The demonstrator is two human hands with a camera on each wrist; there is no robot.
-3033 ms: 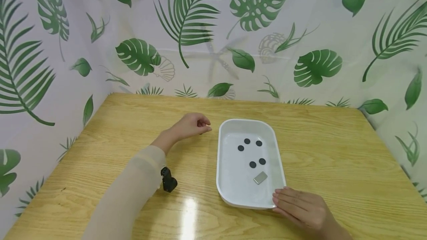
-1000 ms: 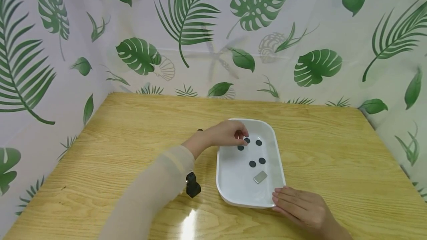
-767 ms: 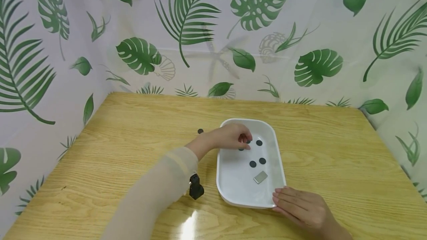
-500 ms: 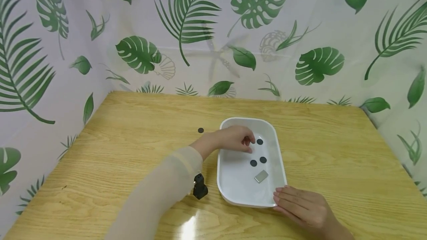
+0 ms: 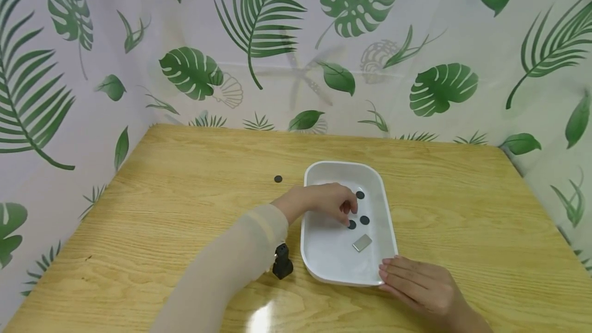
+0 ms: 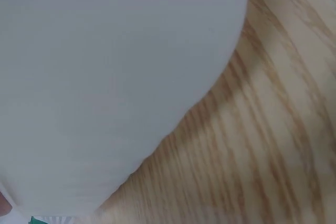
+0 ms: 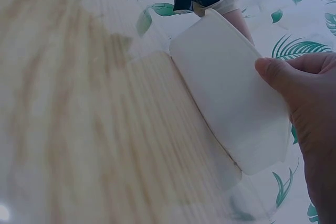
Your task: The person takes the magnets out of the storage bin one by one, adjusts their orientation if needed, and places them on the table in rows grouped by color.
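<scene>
My left hand (image 5: 332, 199) reaches into the white tray (image 5: 326, 258), fingers loosely bent and apart from the thumb. Its thumb tip is at a black disc (image 5: 352, 225); whether they touch I cannot tell. Another black disc (image 5: 365, 220) and a third disc (image 5: 360, 195) lie nearby, as does a silver rectangular block (image 5: 362, 243). Any discs beneath the hand are hidden. My right hand (image 5: 418, 284) grips the tray's near right corner. In the right wrist view its thumb (image 7: 275, 72) presses the tray's outer wall (image 7: 226, 93).
One black disc (image 5: 278, 179) lies on the wooden table (image 5: 199, 184), left of the tray. A black device (image 5: 282, 262) hangs at the left wrist. Leaf-printed cloth (image 5: 277, 91) lines the back and sides. The tray's outer wall (image 6: 105, 77) fills much of the left wrist view.
The left hand has moved right from beside the tray into it, then toward the near discs. A disc now shows on the table where that hand was. The right hand stays in place.
</scene>
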